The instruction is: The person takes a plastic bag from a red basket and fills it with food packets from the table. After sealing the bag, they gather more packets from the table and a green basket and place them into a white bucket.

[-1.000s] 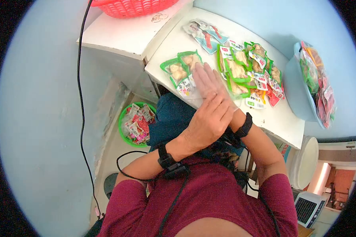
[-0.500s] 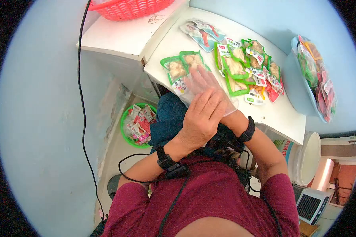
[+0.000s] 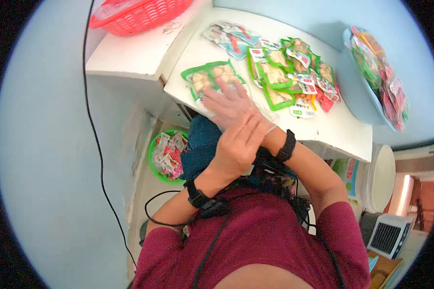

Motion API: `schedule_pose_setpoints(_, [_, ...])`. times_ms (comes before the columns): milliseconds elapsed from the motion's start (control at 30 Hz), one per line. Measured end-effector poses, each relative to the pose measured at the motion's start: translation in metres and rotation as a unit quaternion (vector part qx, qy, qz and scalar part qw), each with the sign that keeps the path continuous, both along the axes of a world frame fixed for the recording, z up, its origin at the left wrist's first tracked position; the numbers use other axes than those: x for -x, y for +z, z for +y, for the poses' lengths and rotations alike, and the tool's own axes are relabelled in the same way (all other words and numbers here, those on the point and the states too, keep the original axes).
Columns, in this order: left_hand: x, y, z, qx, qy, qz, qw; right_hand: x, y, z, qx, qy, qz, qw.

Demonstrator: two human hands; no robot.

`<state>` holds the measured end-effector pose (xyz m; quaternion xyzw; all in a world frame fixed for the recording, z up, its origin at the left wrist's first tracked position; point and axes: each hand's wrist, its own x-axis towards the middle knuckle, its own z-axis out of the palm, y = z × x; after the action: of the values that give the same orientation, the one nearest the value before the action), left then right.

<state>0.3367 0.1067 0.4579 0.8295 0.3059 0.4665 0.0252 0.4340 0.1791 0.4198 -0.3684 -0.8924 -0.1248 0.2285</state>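
Observation:
My right hand (image 3: 230, 103) wears a clear plastic glove, its fingers spread over the front edge of the white table. My left hand (image 3: 237, 147) is bare and lies across the base of that hand, its fingers together on the loose plastic of the glove (image 3: 269, 119). Just beyond the gloved fingertips lie two green-edged food packets (image 3: 201, 81), side by side and partly covered by them. A pile of green-edged packets (image 3: 274, 74) lies further right, with red and white ones among it. Blue-and-white packets (image 3: 231, 39) lie at the back.
A light blue basin (image 3: 359, 84) of packets stands at the table's right end. A red basket (image 3: 142, 17) sits on the white surface (image 3: 125, 60) at left. On the floor is a green basket (image 3: 153, 166) of small packets. A black cable (image 3: 97, 139) hangs at left.
The view has shifted, so the table's contents appear further left. The fingers of my gloved right hand are spread wider. My left hand remains against the glove near the wrist.

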Motion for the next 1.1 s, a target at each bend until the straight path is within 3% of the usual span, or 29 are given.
schedule_pose_setpoints(167, [0.005, 0.009, 0.004, -0.017, 0.040, 0.003, 0.999, -0.015, 0.007, -0.020, -0.010, -0.014, -0.056, 0.998])
schedule_pose_setpoints(267, [0.007, 0.012, 0.002, -0.006, 0.056, 0.009, 0.998, -0.028, 0.026, -0.039, 0.083, 0.017, 0.008, 0.996])
schedule_pose_setpoints(400, [0.007, 0.013, 0.005, -0.016, 0.067, 0.008, 0.998, -0.035, 0.028, -0.052, 0.107, 0.041, 0.111, 0.987])
schedule_pose_setpoints(500, [0.009, 0.016, 0.006, -0.017, 0.090, 0.023, 0.996, -0.049, 0.037, -0.065, 0.138, 0.031, 0.066, 0.988])
schedule_pose_setpoints(600, [0.012, 0.022, 0.001, 0.006, 0.095, 0.039, 0.995, -0.065, 0.057, -0.078, 0.282, 0.043, 0.107, 0.952])
schedule_pose_setpoints(700, [0.013, 0.019, 0.000, 0.009, 0.077, 0.043, 0.996, -0.090, 0.067, -0.083, 0.290, 0.012, 0.220, 0.931])
schedule_pose_setpoints(800, [0.013, 0.017, -0.002, 0.023, 0.067, 0.050, 0.996, -0.112, 0.078, -0.075, 0.292, -0.062, 0.393, 0.870])
schedule_pose_setpoints(867, [0.013, 0.017, -0.004, 0.034, 0.068, 0.054, 0.996, -0.133, 0.086, -0.056, 0.304, -0.174, 0.391, 0.851])
schedule_pose_setpoints(933, [0.012, 0.016, -0.006, 0.026, 0.073, 0.046, 0.996, -0.150, 0.080, -0.030, 0.245, -0.256, 0.454, 0.818])
schedule_pose_setpoints(1033, [0.015, 0.013, -0.007, 0.007, 0.077, 0.033, 0.996, -0.170, 0.079, 0.003, 0.063, -0.328, 0.311, 0.890])
schedule_pose_setpoints(1100, [0.017, 0.012, -0.008, 0.001, 0.078, 0.030, 0.996, -0.169, 0.071, 0.023, -0.059, -0.314, 0.193, 0.928])
